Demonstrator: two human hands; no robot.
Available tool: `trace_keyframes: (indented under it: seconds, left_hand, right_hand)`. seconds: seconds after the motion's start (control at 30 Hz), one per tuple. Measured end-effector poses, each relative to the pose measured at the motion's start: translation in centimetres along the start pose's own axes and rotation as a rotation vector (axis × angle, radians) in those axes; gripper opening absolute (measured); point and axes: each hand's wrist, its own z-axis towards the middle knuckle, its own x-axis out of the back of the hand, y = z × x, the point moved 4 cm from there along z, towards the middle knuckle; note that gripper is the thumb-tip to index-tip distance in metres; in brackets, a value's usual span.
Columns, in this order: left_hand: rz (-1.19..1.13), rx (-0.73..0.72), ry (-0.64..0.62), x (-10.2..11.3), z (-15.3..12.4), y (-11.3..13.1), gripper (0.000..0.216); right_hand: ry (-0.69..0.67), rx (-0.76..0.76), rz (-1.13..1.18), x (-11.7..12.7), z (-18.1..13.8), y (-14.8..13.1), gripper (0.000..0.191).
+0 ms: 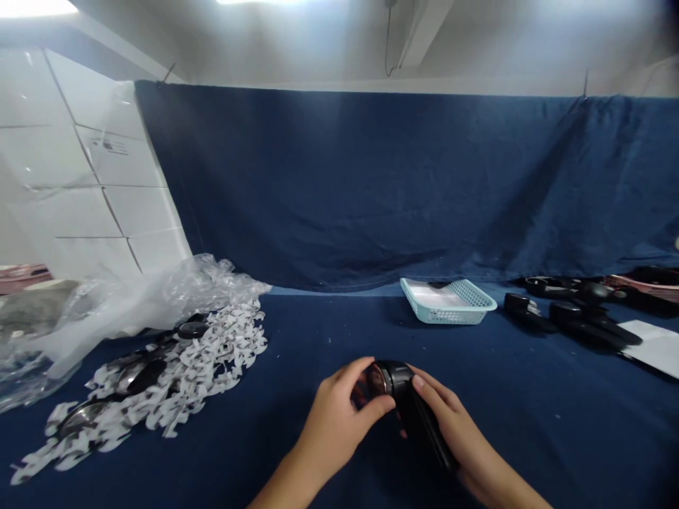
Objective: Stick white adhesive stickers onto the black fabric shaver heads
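A black handheld device (421, 424) with a long handle and a rounded head is held above the blue tabletop. Its exact kind I cannot make out. The handle slants down to the right, and my right hand (459, 424) is wrapped round it, thumb resting near the neck. My left hand (342, 417) is closed round the head (379, 380) at its glossy, copper-tinted front, thumb below and index finger above. The other left fingers are partly hidden behind the head, so I cannot see whether a separate part sits in them.
At left lie many small white curled pieces (212, 375) with dark round parts (82, 418) among them, beside clear plastic wrap (175, 290). A light-blue basket (450, 314) stands near the hanging navy cloth (339, 184). Several black devices (583, 325) and a white sheet (655, 345) lie right.
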Motion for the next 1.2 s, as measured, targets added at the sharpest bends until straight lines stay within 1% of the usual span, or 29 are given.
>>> trace_keyframes:
  seconds: [0.07, 0.1, 0.13, 0.2, 0.27, 0.3, 0.33, 0.37, 0.4, 0.47, 0.5, 0.53, 0.57, 0.6, 0.63, 0.67, 0.73, 0.77, 0.8, 0.87, 0.9, 0.93, 1.0, 1.03, 1.07, 1.1, 1.13, 1.17, 1.2]
  left_hand:
    - [-0.012, -0.051, 0.012, 0.1, 0.0, 0.3, 0.064]
    - [-0.025, -0.038, 0.019, 0.1, 0.1, 0.2, 0.072]
    - [-0.043, 0.008, 0.02, 0.0, 0.1, 0.0, 0.072]
    - [-0.089, 0.112, 0.001, -0.1, 0.1, -0.4, 0.058]
    - [-0.093, 0.096, -0.027, -0.1, 0.1, -0.3, 0.045]
    - [-0.081, 0.052, -0.037, 0.0, 0.1, -0.1, 0.051]
    - [-0.074, 0.014, -0.035, 0.1, 0.2, 0.1, 0.066]
    - [-0.08, 0.008, -0.029, 0.2, 0.2, 0.2, 0.08]
    - [-0.102, 0.043, -0.034, 0.2, 0.2, 0.0, 0.084]
    - [-0.18, 0.159, -0.074, 0.1, 0.3, -0.5, 0.066]
    - [-0.209, 0.177, -0.094, 0.0, 0.3, -0.6, 0.055]
    - [-0.217, 0.154, -0.11, 0.0, 0.3, -0.6, 0.048]
    - [-0.211, 0.107, -0.114, 0.0, 0.4, -0.5, 0.051]
    - [-0.207, 0.059, -0.101, 0.0, 0.4, -0.4, 0.063]
    - [-0.214, 0.04, -0.088, 0.0, 0.4, -0.4, 0.074]
    - [-0.235, 0.068, -0.092, -0.1, 0.3, -0.6, 0.076]
    - [-0.294, 0.17, -0.141, -0.6, 0.2, -1.1, 0.062]
    - [-0.298, 0.178, -0.155, -0.7, 0.1, -1.2, 0.054]
    - [-0.278, 0.147, -0.154, -0.8, 0.1, -1.2, 0.052]
    - [-0.227, 0.052, -0.088, -0.7, 0.2, -0.9, 0.069]
    - [-0.22, 0.046, -0.05, -0.6, 0.3, -0.9, 0.073]
    - [-0.231, 0.088, -0.035, -0.6, 0.3, -1.1, 0.069]
    - [-0.274, 0.19, -0.069, -0.8, 0.4, -1.5, 0.052]
    - [-0.275, 0.192, -0.086, -0.8, 0.5, -1.5, 0.044]
    - [-0.254, 0.153, -0.088, -0.7, 0.6, -1.4, 0.039]
    - [-0.219, 0.092, -0.07, -0.5, 0.6, -1.1, 0.04]
    - [-0.185, 0.036, -0.035, -0.3, 0.7, -0.9, 0.047]
    - [-0.161, 0.014, 0.0, -0.1, 0.6, -0.8, 0.054]
    - [-0.146, 0.03, 0.023, -0.1, 0.6, -0.9, 0.056]
  right_hand:
    - [0.018, 0.012, 0.003, 0.1, 0.0, -0.1, 0.052]
    - [0.02, 0.036, -0.008, 0.1, 0.1, -0.1, 0.052]
    - [0.014, 0.069, -0.03, 0.1, 0.2, -0.2, 0.053]
    - [-0.005, 0.133, -0.086, 0.1, 0.4, -0.1, 0.058]
    - [0.0, 0.182, -0.132, 0.1, 0.6, 0.0, 0.06]
    - [0.014, 0.198, -0.149, 0.2, 0.7, 0.1, 0.061]
    - [0.028, 0.211, -0.162, 0.2, 0.7, 0.1, 0.061]
    - [0.037, 0.216, -0.172, 0.3, 0.8, 0.2, 0.061]
    - [0.034, 0.214, -0.178, 0.3, 0.9, 0.3, 0.062]
    - [0.01, 0.207, -0.171, 0.4, 1.0, 0.6, 0.063]
    - [0.004, 0.211, -0.168, 0.4, 1.1, 0.7, 0.062]
    - [0.007, 0.225, -0.171, 0.4, 1.1, 0.8, 0.06]
    - [0.016, 0.248, -0.179, 0.5, 1.2, 0.8, 0.058]
    - [0.027, 0.272, -0.191, 0.6, 1.2, 0.7, 0.055]
    - [0.033, 0.287, -0.201, 0.6, 1.2, 0.7, 0.054]
    - [0.031, 0.292, -0.208, 0.5, 1.1, 0.7, 0.054]
    - [0.023, 0.296, -0.216, 0.4, 1.1, 0.7, 0.055]
    - [0.024, 0.299, -0.221, 0.4, 1.0, 0.6, 0.056]
    - [0.028, 0.305, -0.226, 0.4, 1.0, 0.6, 0.055]
    - [0.036, 0.312, -0.221, 0.4, 0.9, 0.5, 0.054]
    - [0.032, 0.308, -0.212, 0.3, 1.0, 0.5, 0.054]
    - [0.021, 0.302, -0.202, 0.3, 1.0, 0.6, 0.054]
    - [0.002, 0.299, -0.19, 0.3, 1.1, 0.8, 0.055]
    - [-0.004, 0.301, -0.193, 0.3, 1.2, 0.8, 0.055]
    - [-0.003, 0.304, -0.197, 0.3, 1.3, 0.9, 0.055]
    - [0.001, 0.297, -0.2, 0.4, 1.3, 0.9, 0.055]
    - [0.005, 0.281, -0.2, 0.4, 1.4, 1.0, 0.056]
    - [0.006, 0.266, -0.2, 0.4, 1.5, 1.0, 0.058]
    - [0.007, 0.261, -0.204, 0.4, 1.4, 1.0, 0.059]
